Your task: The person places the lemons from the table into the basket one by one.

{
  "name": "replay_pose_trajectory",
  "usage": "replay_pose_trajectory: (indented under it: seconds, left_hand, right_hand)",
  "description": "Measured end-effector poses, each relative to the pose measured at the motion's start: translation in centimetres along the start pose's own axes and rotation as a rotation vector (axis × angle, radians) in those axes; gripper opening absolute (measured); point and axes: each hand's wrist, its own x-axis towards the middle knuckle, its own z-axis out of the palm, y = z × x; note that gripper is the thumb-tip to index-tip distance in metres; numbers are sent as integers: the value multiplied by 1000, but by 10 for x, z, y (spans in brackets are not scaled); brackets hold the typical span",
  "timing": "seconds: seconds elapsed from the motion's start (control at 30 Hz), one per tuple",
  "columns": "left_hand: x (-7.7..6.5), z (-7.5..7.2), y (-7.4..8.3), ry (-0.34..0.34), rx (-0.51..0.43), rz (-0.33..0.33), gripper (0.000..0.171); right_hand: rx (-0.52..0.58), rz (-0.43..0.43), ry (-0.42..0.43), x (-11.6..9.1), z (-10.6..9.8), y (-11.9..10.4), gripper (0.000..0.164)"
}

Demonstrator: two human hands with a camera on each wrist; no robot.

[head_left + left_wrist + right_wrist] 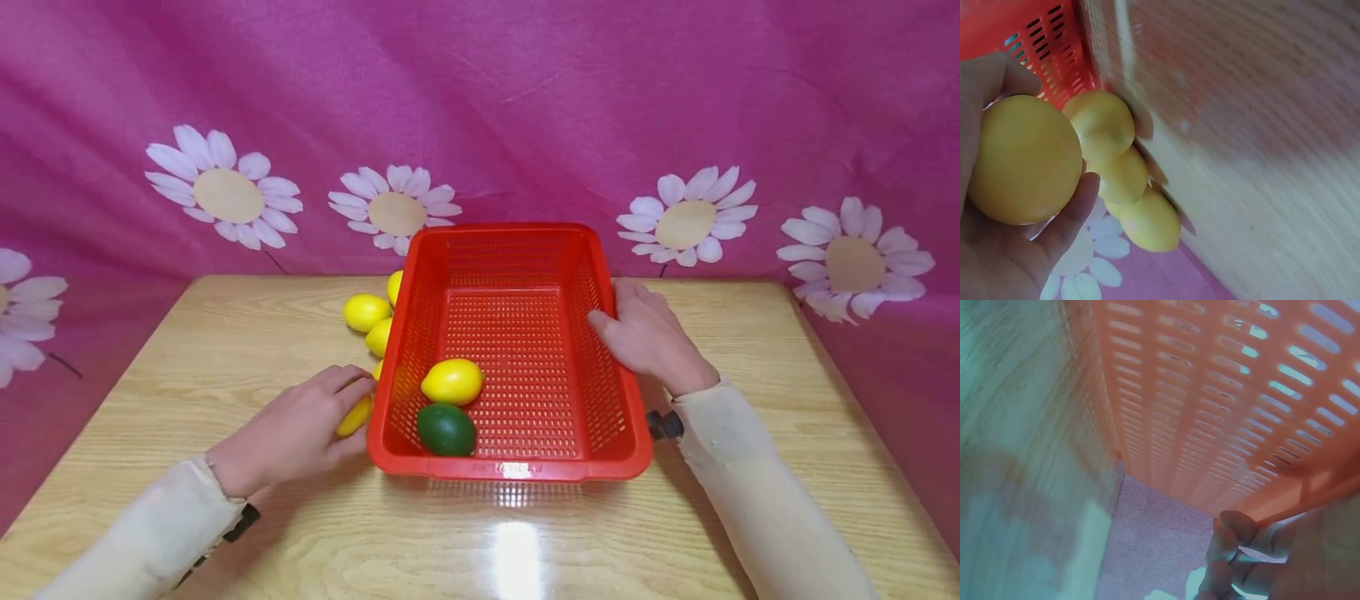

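Two hands work at a red basket [517, 333] standing on a wooden table [750, 467] — the basket serves as the landmark for all positions below. The left hand [296, 433] lies just beside the basket's near left corner, its fingers curled round a yellow lemon [354, 417]; in the left wrist view this held lemon [1022, 159] sits in the palm with the fingers wrapped under and behind it, close against the basket's perforated wall [1047, 44]. The right hand [645, 337] rests on the basket's right rim, thumb laid over the rim toward the inside; the right wrist view shows the fingers [1229, 544] curled under the rim, against the outside of the slotted wall [1210, 412]. Inside the basket, near its front left corner, lie a second yellow lemon [452, 381] and a green lime [446, 429], touching one another, the lime nearer the front wall. Outside the basket, along its left wall, a cluster of loose lemons [367, 312] lies on the table beyond the left hand — several pressed close to the wall, one a little further out. Behind the basket hangs a pink cloth [525, 108] printed with white daisies [225, 196]. Both forearms wear pale sleeves [757, 492].
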Motion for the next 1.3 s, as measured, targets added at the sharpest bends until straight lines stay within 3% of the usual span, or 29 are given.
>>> replay_pose_trajectory:
  seconds: [0.2, 0.47, 1.1, 1.3]
  left_hand:
    - [2, -4, -5, 55, 6, 27, 47]
    - [6, -20, -9, 51, 7, -30, 46]
    - [27, -44, -11, 117, 23, 15, 47]
    - [37, -43, -7, 146, -19, -11, 45]
  right_hand:
    - [-109, -10, 24, -1, 0, -1, 55]
    - [-165, -23, 67, -1, 2, -2, 57]
    - [-167, -27, 80, -1, 3, -1, 57]
    - [-157, -30, 74, 0, 3, -2, 56]
